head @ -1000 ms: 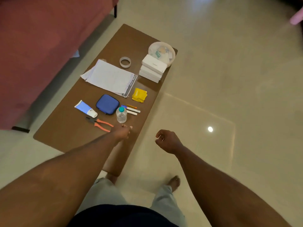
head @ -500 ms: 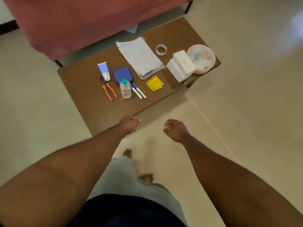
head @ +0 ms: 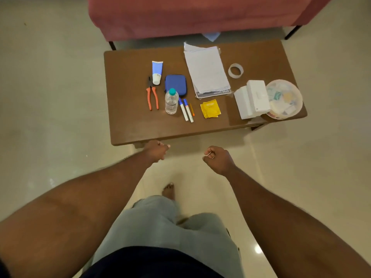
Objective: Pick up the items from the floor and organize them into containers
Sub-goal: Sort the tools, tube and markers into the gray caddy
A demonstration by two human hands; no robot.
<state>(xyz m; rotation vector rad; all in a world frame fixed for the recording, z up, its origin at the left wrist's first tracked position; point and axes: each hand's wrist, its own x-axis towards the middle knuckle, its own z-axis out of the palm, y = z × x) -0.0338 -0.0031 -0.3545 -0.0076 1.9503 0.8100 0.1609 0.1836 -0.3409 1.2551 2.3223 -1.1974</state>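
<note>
A low brown table (head: 130, 127) is seen from above, with a red sofa (head: 200, 15) at its 12 o'clock side. Laid out on it, left to right, are counted: one pair of orange-handled pliers (head: 152, 97); one blue-and-white tube (head: 157, 72) at 12 o'clock of the pliers; one blue zip case (head: 175, 84); one clear water bottle (head: 171, 101), upright, with a teal cap, at 6 o'clock of the case; two white markers (head: 186, 110) lying side by side; one thin orange pen (head: 192, 109) just beside them; one sheaf of white papers (head: 206, 70); one yellow packet (head: 210, 108) at 6 o'clock of the papers; one roll of clear tape (head: 235, 70); a stack of white boxes (head: 252, 99), whose number cannot be told; and one round clear container (head: 286, 99) holding small mixed items, touching the boxes.

Both arms are extended forward. The left hand (head: 155, 150) is loosely curled at the table's near edge, empty as far as can be seen. The right hand (head: 216, 159) is closed into a fist over the floor (head: 311, 177), and nothing is visibly held.
</note>
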